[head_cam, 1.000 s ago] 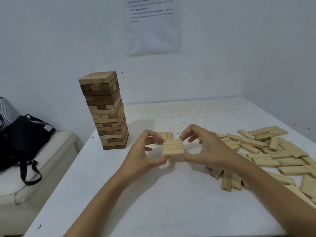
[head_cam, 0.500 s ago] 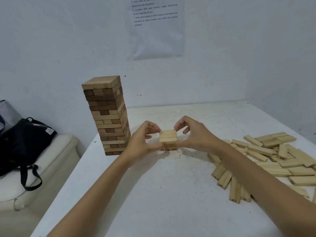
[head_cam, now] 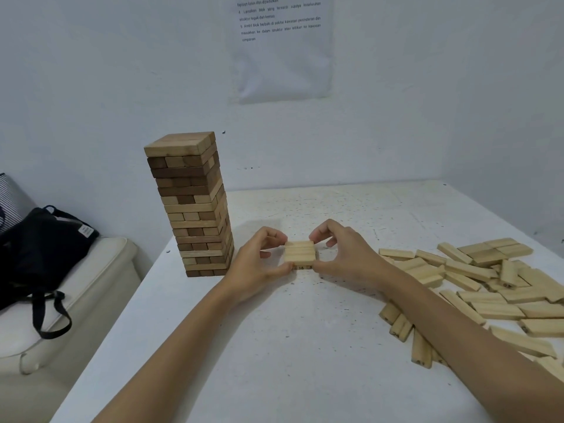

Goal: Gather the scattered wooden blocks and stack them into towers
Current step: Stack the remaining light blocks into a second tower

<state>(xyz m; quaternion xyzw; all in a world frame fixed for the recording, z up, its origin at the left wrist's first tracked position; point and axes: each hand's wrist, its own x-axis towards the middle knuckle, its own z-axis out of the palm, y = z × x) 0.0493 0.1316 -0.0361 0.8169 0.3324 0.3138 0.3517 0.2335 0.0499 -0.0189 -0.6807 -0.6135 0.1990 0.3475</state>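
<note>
A layer of three pale wooden blocks (head_cam: 299, 252) lies across a lower layer in the middle of the white table (head_cam: 274, 361), forming a low stack. My left hand (head_cam: 259, 261) grips its left side and my right hand (head_cam: 345, 254) pinches its right side, fingers curled round the edges. A tall finished tower (head_cam: 195, 206) of mixed dark and light blocks stands upright to the left. Several pale loose blocks (head_cam: 488, 285) lie scattered at the right, some under my right forearm.
A cream seat (head_cam: 76, 300) with a black bag (head_cam: 39, 248) sits left of the table. White walls meet at the far right corner, and a printed sheet (head_cam: 280, 47) hangs on the back wall. The table's left edge runs close by the tower.
Both hands carried the three-block layer away from me and lowered it onto the blocks lying on the table. The camera view shifted slightly downward.
</note>
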